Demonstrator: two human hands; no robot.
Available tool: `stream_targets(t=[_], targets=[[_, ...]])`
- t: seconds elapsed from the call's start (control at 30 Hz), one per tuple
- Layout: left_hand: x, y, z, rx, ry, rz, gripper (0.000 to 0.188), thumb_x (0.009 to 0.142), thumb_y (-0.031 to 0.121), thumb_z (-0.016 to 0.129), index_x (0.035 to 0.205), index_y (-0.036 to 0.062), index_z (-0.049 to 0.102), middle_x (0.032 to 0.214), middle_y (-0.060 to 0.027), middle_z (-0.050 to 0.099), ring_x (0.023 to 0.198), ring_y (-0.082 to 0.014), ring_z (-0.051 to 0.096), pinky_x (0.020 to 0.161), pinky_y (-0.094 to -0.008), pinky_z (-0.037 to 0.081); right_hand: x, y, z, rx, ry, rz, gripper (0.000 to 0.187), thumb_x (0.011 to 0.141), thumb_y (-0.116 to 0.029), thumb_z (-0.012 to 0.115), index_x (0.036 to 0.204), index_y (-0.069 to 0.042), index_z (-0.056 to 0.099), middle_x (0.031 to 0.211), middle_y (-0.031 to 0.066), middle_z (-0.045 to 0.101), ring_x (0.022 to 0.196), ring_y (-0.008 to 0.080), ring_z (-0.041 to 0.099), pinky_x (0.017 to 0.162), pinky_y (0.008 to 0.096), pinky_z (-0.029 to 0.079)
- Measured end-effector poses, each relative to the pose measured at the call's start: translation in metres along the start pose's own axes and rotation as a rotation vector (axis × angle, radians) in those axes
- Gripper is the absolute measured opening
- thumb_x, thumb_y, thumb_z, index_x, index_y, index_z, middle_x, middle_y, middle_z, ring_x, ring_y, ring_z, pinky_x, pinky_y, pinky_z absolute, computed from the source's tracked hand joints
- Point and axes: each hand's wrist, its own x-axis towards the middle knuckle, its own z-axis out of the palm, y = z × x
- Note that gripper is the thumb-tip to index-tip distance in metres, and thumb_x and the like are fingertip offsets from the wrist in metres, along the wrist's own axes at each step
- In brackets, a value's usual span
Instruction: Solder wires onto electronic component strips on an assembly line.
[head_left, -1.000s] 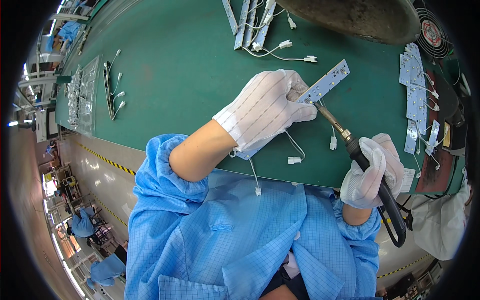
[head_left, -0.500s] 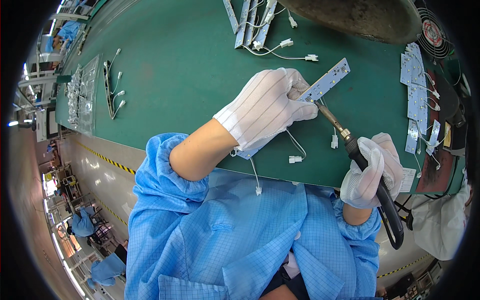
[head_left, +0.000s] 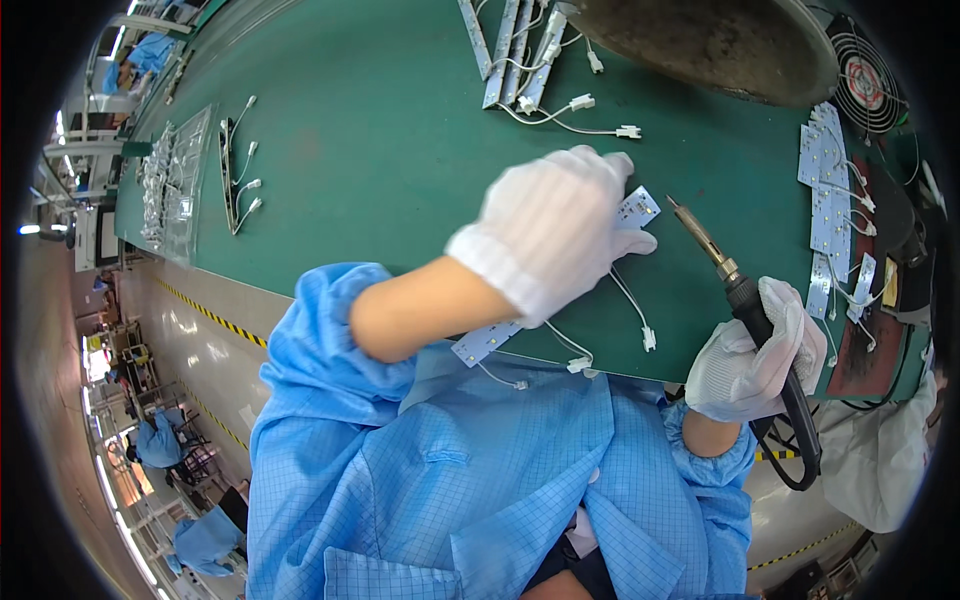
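Note:
My left hand, in a white glove, is closed round a white LED strip board and slightly blurred. One end of the board sticks out past the fingertips; the other shows below the wrist at the table's near edge, and the hand hides the middle. Thin white wires with plugs hang from it. In my gloved right hand is a soldering iron with a black handle. Its tip points up and left, a short way right of the board and not touching it.
More LED strips with wires lie at the far middle of the green table; others are stacked at the right. A dark rounded hood and a fan stand far right. Clear plastic packaging lies left.
My left hand has drawn the board down toward me, so less of it shows past the fingers. The iron's tip has come away from the board, and my right hand has shifted slightly right.

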Motion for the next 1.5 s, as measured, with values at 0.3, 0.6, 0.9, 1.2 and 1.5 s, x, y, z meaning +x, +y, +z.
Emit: stream_targets(t=[0.3, 0.6, 0.9, 1.2, 1.5], targets=[[-0.002, -0.015, 0.001, -0.511, -0.111, 0.011, 0.025, 0.078, 0.021, 0.063, 0.088, -0.0011, 0.065, 0.074, -0.0135, 0.058, 0.070, -0.0309, 0.056, 0.064, -0.0379, 0.045, 0.004, 0.009, 0.002, -0.189, -0.146, -0.308, 0.027, 0.086, 0.001, 0.051, 0.111, 0.009, 0.044, 0.095, 0.0204, 0.058, 0.074, 0.0260, 0.059, 0.066, 0.0361, 0.055], [-0.001, -0.016, 0.008, -0.451, -0.060, 0.065, 0.024, 0.078, 0.022, 0.064, 0.090, 0.0011, 0.066, 0.081, -0.0126, 0.060, 0.073, -0.0280, 0.058, 0.066, -0.0364, 0.047, 0.012, 0.011, 0.010, 0.021, -0.116, -0.309, 0.021, 0.076, 0.003, 0.045, 0.097, 0.005, 0.050, 0.082, 0.0215, 0.063, 0.050, 0.0223, 0.051, 0.048, 0.0333, 0.040], [-0.004, -0.024, 0.016, -0.309, 0.075, 0.303, 0.026, 0.077, 0.024, 0.065, 0.091, 0.0016, 0.066, 0.081, -0.0137, 0.060, 0.073, -0.0297, 0.058, 0.065, -0.0368, 0.047, 0.014, 0.004, 0.012, 0.068, -0.085, -0.208, 0.020, 0.075, 0.002, 0.045, 0.094, 0.003, 0.053, 0.079, 0.0194, 0.064, 0.050, 0.0216, 0.050, 0.048, 0.0329, 0.039], [0.000, -0.020, 0.006, -0.516, -0.151, -0.060, 0.030, 0.079, 0.025, 0.065, 0.095, -0.0002, 0.065, 0.086, -0.0141, 0.062, 0.069, -0.0261, 0.058, 0.065, -0.0325, 0.048, 0.014, 0.003, 0.011, -0.192, -0.125, -0.277, 0.018, 0.077, 0.003, 0.046, 0.092, 0.009, 0.053, 0.079, 0.0188, 0.062, 0.051, 0.0226, 0.053, 0.047, 0.0328, 0.040], [0.002, -0.019, 0.000, -0.567, -0.218, -0.122, 0.031, 0.081, 0.028, 0.063, 0.095, 0.0003, 0.065, 0.089, -0.0154, 0.062, 0.075, -0.0274, 0.057, 0.071, -0.0337, 0.047, 0.015, 0.006, 0.008, -0.101, -0.120, -0.332, 0.020, 0.078, 0.005, 0.044, 0.098, 0.008, 0.049, 0.079, 0.0202, 0.061, 0.051, 0.0219, 0.053, 0.045, 0.0321, 0.038]])
